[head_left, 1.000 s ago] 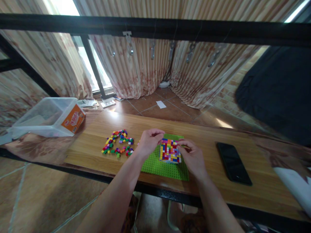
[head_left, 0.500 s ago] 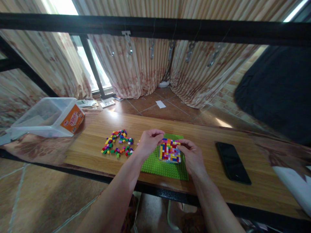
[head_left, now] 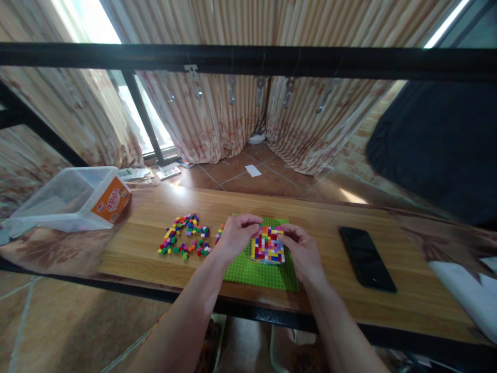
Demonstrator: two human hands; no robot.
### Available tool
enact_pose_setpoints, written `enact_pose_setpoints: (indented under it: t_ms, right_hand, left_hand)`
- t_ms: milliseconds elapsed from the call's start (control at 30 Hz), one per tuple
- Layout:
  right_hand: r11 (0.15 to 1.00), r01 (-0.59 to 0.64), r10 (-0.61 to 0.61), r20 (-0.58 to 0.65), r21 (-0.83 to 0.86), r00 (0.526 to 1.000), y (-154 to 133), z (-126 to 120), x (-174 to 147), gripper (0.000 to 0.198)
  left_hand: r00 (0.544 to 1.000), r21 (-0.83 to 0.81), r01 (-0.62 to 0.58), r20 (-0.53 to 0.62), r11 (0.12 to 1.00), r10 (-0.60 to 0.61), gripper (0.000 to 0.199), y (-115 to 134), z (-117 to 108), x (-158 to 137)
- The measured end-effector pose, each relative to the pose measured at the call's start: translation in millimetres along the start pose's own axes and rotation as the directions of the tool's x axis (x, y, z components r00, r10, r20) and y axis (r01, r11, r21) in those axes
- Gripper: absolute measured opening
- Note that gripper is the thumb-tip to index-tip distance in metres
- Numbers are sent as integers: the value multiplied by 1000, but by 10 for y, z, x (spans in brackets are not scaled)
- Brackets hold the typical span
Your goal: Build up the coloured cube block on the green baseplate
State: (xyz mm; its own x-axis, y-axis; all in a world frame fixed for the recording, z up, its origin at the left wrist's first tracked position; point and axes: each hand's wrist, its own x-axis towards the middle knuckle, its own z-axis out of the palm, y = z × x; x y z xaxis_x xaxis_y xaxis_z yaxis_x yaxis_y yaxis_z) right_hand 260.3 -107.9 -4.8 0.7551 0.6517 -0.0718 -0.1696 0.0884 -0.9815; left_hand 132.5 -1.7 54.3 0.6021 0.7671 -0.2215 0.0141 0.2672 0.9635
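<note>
- Bricks (head_left: 267, 248): smooth, brightly coloured plastic
- Baseplate (head_left: 258, 278): green plastic, rough with studs
- Desk (head_left: 135, 251): wood-grained, smooth, softly glossy
- Phone (head_left: 367, 259): smooth, glossy black face
- Box (head_left: 58, 224): smooth, see-through plastic
- Curtains (head_left: 217, 122): soft, pleated cloth, matt

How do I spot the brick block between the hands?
Find the long wooden table, then the green studded plate on it. On that plate, between the left hand and right hand, sits the brick block. Unlike the loose bricks off to the left, its many colours are packed tightly into one rough square.
</note>
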Motion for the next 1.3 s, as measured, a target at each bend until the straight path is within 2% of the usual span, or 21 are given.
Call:
enact_pose_setpoints:
  t_ms: [67, 133, 233, 300, 433, 567, 700, 833, 967, 1133, 1300]
  right_hand:
    - [994, 56, -56, 8, -98, 998, -41, -40, 3, 35]
    - [947, 181, -179, 32, -264, 983, -105, -64, -11, 34]
    - [787, 430, -389, 186, -442, 902, -205, -50, -66, 27]
    - [703, 540, -451, 297, -463, 842, -246, -17, -109, 26]
    - [620, 618, -478, 392, -483, 786, -256, 39, -166, 24]
    - [552, 656, -527, 395, -515, 753, -244, 61, -195, 21]
    - [505, 671, -578, 364, -543, 730, -247, 97, -233, 21]
    - [526, 641, -599, 291, -559, 746, -252, 124, -252, 20]
    - [636, 571, -565, 191, -518, 802, -255, 90, -218, 18]
    - [739, 483, -520, 59, -469, 852, -238, 2, -148, 15]
    - [801, 411, -457, -2, -436, 890, -222, -63, -107, 19]
  left_hand:
    - [1000, -8, 21, 15, 1000, -21, 17, 8, 8, -3]
    - [999, -28, 43, 33, 999, -42, 16, 8, 14, -7]
    - [996, -40, 50, 81, 998, -47, 14, -4, 14, -16]
    - [991, -36, 38, 130, 999, -33, 16, -15, 9, -23]
    - [981, -58, 22, 196, 998, -10, 22, -22, -5, -40]
    - [978, -99, 39, 209, 994, -17, 24, -14, 1, -62]
    - [986, -162, 50, 165, 986, -22, 21, -39, 32, -65]
    - [990, -234, 82, 131, 969, -53, 20, -70, 54, -59]
    - [993, -273, 97, 94, 957, -74, 19, -48, 49, -59]
    - [999, -237, 54, 19, 970, -51, 6, -7, 19, -42]
    - [999, -192, 36, -18, 981, -40, 5, -10, 2, -27]
